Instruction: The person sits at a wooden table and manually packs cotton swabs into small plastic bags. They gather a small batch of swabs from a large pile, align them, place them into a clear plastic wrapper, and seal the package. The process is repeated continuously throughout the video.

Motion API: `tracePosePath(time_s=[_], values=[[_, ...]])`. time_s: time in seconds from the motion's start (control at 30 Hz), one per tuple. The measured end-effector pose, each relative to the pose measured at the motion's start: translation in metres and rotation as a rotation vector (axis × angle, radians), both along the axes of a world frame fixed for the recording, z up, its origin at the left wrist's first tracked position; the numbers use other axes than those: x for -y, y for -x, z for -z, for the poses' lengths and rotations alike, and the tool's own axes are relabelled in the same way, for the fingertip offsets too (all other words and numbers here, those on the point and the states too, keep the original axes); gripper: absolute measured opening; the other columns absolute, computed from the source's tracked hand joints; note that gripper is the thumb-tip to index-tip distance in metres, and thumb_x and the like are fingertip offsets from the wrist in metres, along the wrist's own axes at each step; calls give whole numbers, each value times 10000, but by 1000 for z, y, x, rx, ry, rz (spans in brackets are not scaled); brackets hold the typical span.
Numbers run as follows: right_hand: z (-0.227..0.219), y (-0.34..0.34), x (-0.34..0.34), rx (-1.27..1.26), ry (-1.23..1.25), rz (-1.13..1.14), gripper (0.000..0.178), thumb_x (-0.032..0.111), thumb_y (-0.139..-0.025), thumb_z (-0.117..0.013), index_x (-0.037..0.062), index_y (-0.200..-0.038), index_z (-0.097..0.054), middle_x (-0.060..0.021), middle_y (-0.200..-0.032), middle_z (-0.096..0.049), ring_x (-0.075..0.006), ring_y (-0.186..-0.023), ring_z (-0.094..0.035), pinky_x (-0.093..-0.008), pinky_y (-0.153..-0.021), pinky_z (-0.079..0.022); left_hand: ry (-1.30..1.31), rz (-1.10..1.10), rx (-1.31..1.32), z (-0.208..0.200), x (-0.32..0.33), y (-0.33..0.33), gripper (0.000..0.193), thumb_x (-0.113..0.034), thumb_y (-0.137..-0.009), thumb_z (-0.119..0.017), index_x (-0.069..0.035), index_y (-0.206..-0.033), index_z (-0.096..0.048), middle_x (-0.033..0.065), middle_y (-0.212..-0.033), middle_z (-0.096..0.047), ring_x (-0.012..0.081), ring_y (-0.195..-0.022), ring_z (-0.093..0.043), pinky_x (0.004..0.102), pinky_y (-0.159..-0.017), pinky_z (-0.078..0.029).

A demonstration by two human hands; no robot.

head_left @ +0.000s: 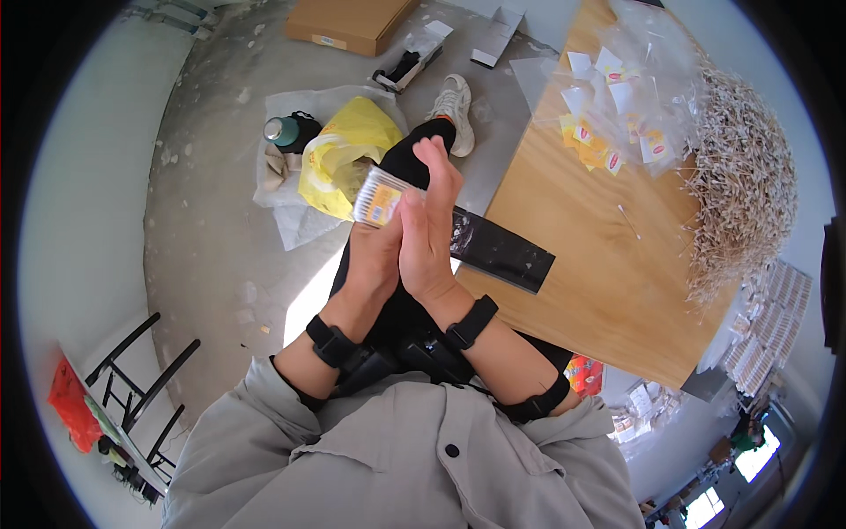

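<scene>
A clear pack of cotton swabs [377, 199] with a yellow and white label is raised over my lap. My left hand [374, 256] is closed around its lower part; most of these fingers are hidden behind the pack. My right hand [430, 238] stands upright against the pack's right side, its fingers stretched out and its thumb touching the label edge. Just right of my hands, a long black tray-like piece [502, 249] sticks out from the table edge. On the wooden table [573, 256] a single loose cotton swab [628, 221] lies by itself.
A big heap of loose cotton swabs [740, 167] covers the table's right side. Clear bags [656, 62] and yellow-white label cards [592, 145] lie at the far end. Filled packs [767, 326] are stacked beyond the table. A yellow plastic bag [339, 150], teal bottle [280, 131] and cardboard box [348, 25] are on the floor.
</scene>
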State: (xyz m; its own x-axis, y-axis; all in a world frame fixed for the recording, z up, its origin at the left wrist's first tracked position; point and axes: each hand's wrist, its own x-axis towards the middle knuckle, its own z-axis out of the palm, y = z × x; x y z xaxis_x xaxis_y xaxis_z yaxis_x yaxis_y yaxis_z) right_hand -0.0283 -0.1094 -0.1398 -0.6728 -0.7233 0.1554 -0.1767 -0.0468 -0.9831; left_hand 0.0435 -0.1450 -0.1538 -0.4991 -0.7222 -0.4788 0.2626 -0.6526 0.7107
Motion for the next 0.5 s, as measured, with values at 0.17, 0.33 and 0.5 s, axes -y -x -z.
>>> tracePosePath(time_s=[0.17, 0.33, 0.5], values=[[-27, 13, 4, 634, 253, -172, 447, 189, -1018, -392, -17, -1414, -393, -151, -1446, -427, -254, -1392, -345, -396, -1169, -219, -61, 71, 51, -34, 27, -13, 284, -87, -908, -692, -53, -1173, -596, 42, -1057, -677, 138, -945, -669, 281, -804, -551], [-60, 54, -54, 599, -14, -298, 373, 64, -899, -667, 24, -1257, -570, -65, -1180, -532, -149, -1170, -510, -298, -963, -451, -289, 284, -68, -61, 25, -21, 290, -106, -896, -712, -61, -1160, -601, 49, -1040, -684, 150, -949, -679, 282, -808, -560], [-69, 54, -99, 392, -148, -303, 224, 31, -847, -714, 41, -1062, -653, -34, -1050, -540, -111, -972, -581, -263, -833, -515, -265, 538, -102, -66, 3, -13, 290, -137, -887, -735, -47, -1143, -632, 47, -1048, -681, 142, -958, -660, 295, -849, -537]])
